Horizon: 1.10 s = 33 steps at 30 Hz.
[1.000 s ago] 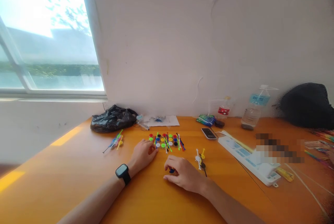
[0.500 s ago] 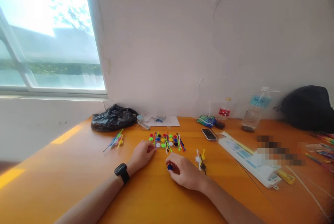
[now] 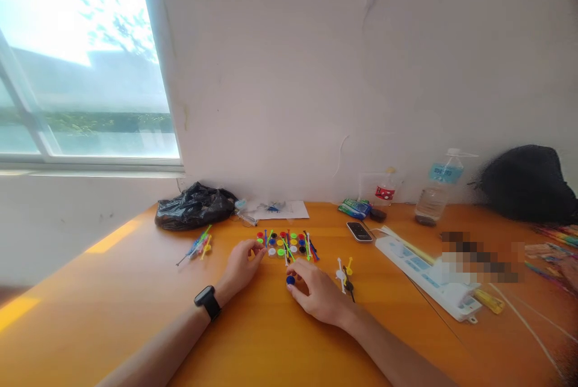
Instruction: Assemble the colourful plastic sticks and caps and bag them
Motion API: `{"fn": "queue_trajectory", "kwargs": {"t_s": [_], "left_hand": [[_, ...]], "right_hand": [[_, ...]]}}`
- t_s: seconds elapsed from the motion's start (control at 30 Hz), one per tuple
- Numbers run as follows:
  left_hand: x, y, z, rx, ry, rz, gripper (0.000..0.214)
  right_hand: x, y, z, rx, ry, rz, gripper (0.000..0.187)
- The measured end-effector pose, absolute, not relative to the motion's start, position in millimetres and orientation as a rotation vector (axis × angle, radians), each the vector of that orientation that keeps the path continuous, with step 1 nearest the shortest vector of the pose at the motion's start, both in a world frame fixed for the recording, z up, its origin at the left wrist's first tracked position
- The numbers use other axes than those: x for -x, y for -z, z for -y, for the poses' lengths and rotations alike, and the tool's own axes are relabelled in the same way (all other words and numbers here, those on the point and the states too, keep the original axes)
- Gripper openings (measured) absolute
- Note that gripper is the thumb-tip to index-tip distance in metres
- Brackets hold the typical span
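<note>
My right hand (image 3: pixel 318 294) pinches a small round dark-blue cap (image 3: pixel 290 280) between thumb and fingers, just above the wooden table. With its fingertips together, my left hand (image 3: pixel 244 265) is at the near left edge of the coloured pieces; a thin blue stick (image 3: pixel 265 239) stands out by its fingertips, but whether they grip it I cannot tell. Rows of small round caps in red, green, yellow, white, blue and black lie beyond both hands, among them a white cap (image 3: pixel 271 252). Thin sticks lie across them, including a green stick (image 3: pixel 289 250).
White, yellow and black stick pieces (image 3: pixel 340 275) lie right of my right hand. Another coloured bundle (image 3: pixel 198 245) is at left. Behind are a black plastic bag (image 3: pixel 196 206) and paper (image 3: pixel 293 209). A phone-like device (image 3: pixel 359 231), power strip (image 3: pixel 418 269) and bottle (image 3: pixel 433 200) stand right.
My right hand has shifted slightly left with the blue cap, which now shows more of its face. My left fingertips have risen a little beside the sticks. The view has moved slightly.
</note>
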State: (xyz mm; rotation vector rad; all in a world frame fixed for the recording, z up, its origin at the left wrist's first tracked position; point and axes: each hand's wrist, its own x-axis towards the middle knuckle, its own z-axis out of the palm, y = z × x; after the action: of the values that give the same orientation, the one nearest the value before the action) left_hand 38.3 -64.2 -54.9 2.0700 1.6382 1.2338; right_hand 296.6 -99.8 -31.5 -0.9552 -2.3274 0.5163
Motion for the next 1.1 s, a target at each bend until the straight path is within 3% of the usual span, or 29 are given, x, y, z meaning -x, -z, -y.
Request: {"fn": "queue_trajectory", "kwargs": {"t_s": [0.2,0.47,0.7,0.93,1.1], "left_hand": [[-46.0,44.0,75.7,-2.226,-1.372,-1.451,0.023],[-76.2,41.3,100.3,-2.53,-1.264,-1.013,0.015],[-78.9,43.1,102.7,-2.504,-1.184,-0.867,0.016],[-69.2,28.5,104.9,-2.543,-1.404,-1.043,0.009],[-64.8,38.8,95.3,-2.565,-1.141,-0.985,0.015]], "right_hand": [[-295.5,30.1,95.5,0.974,-0.58,2.103,0.014],[-290.6,39.2,81.7,0.94,-1.144,1.647,0.039],[-288.8,43.5,81.6,0.897,-1.416,1.517,0.037],[-292.5,45.3,78.2,1.015,-1.133,1.8,0.024],[-294.2,51.5,76.8,1.076,-1.012,1.96,0.018]]}}
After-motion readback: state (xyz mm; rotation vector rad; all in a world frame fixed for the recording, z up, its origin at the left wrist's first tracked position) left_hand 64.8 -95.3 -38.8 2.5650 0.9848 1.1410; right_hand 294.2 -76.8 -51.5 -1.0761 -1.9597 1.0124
